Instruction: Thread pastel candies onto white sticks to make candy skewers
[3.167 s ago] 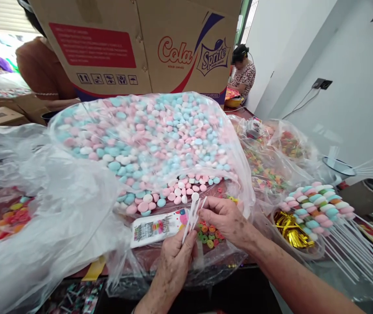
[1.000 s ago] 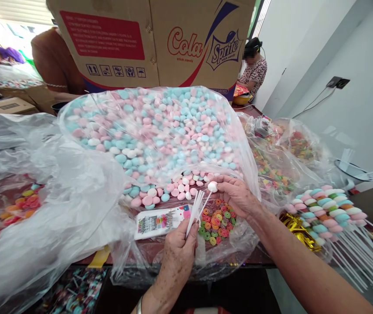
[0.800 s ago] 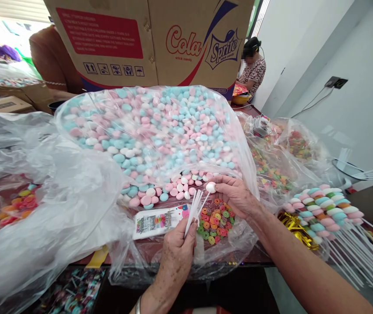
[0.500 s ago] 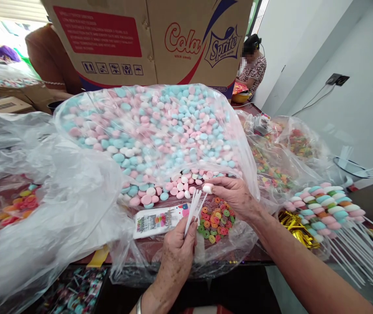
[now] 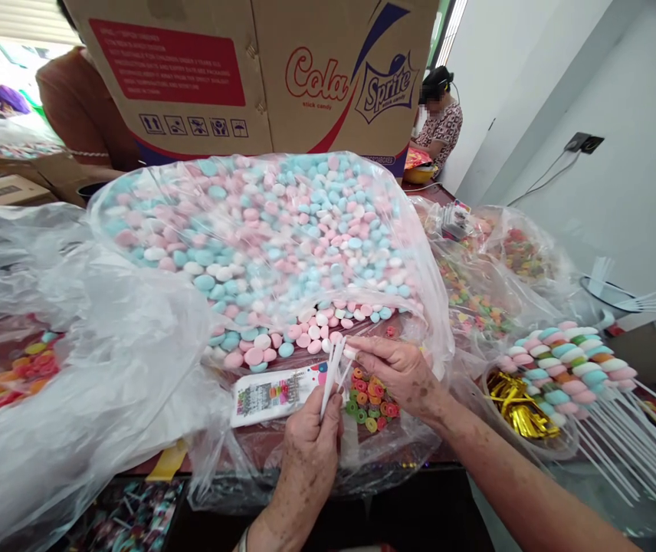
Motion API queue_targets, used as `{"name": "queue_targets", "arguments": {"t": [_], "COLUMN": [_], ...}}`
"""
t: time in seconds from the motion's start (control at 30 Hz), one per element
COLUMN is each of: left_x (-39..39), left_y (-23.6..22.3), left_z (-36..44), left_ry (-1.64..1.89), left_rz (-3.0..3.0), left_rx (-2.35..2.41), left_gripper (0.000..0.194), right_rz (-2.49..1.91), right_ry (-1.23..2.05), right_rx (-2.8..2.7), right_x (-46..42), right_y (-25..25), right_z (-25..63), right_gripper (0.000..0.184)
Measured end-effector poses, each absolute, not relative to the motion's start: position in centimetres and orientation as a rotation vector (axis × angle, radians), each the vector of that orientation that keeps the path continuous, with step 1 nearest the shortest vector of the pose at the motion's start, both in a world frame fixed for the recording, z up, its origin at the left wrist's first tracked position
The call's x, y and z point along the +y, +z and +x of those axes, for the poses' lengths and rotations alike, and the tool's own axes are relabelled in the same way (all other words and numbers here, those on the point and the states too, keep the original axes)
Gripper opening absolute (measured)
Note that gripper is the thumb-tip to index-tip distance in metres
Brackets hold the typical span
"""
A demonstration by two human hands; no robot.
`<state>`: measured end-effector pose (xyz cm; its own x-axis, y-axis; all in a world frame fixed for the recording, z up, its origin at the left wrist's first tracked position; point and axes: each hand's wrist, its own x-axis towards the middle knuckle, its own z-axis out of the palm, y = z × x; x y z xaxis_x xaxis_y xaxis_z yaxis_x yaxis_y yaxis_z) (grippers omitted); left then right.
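My left hand (image 5: 310, 441) is closed round several thin white sticks (image 5: 332, 376) that point up and away from me. Between the fingertips of my right hand (image 5: 400, 376) is a white marshmallow (image 5: 350, 353), mostly covered by the fingers. It sits at the tip of one stick that leans right of the others; I cannot tell how far the stick goes in. Just beyond the hands lie pink, white and blue marshmallows (image 5: 310, 333), spilling from a big clear bag (image 5: 420, 230). Below my right hand are coloured gummy rings (image 5: 369, 399). A printed white packet (image 5: 276, 395) lies left of the sticks.
Loaded marshmallow skewers (image 5: 569, 368) rest at the right over a clear tub (image 5: 563, 448) of gold ties (image 5: 517, 406). Behind the bag stands a large cardboard box (image 5: 190, 77). Crumpled plastic (image 5: 103, 345) covers the left. Two people (image 5: 446, 123) sit farther back.
A white marshmallow has come into my right hand. Over the last second that hand has brought it left and down to the stick tips. My left hand keeps hold of the sticks.
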<state>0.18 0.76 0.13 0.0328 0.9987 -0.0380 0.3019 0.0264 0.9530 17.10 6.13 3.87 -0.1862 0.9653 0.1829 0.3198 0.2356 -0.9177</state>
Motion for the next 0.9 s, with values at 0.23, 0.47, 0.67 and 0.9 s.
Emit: {"name": "queue_targets", "arguments": {"t": [0.23, 0.47, 0.67, 0.9], "left_x": [0.8, 0.5, 0.4, 0.4], "left_y": [0.5, -0.3, -1.1, 0.2], "left_z": [0.1, 0.3, 0.2, 0.4], "left_ry": [1.001, 1.004, 1.006, 1.018], "left_rz": [1.416, 1.345, 1.328, 1.288], "left_rx": [1.432, 1.364, 1.361, 1.364], "left_gripper": [0.030, 0.029, 0.029, 0.027], "right_rz": [-1.127, -1.603, -2.074, -2.092], "right_ry": [0.896, 0.595, 0.198, 0.073], "right_rx": [-1.994, -1.938, -2.435, -2.411], "right_x": [5.2, 8.3, 11.1, 10.4], "right_y": [4.5, 6.3, 4.8, 5.0], "right_z": [16.1, 21.4, 22.2, 20.5], "right_gripper": [0.031, 0.037, 0.027, 0.032]}}
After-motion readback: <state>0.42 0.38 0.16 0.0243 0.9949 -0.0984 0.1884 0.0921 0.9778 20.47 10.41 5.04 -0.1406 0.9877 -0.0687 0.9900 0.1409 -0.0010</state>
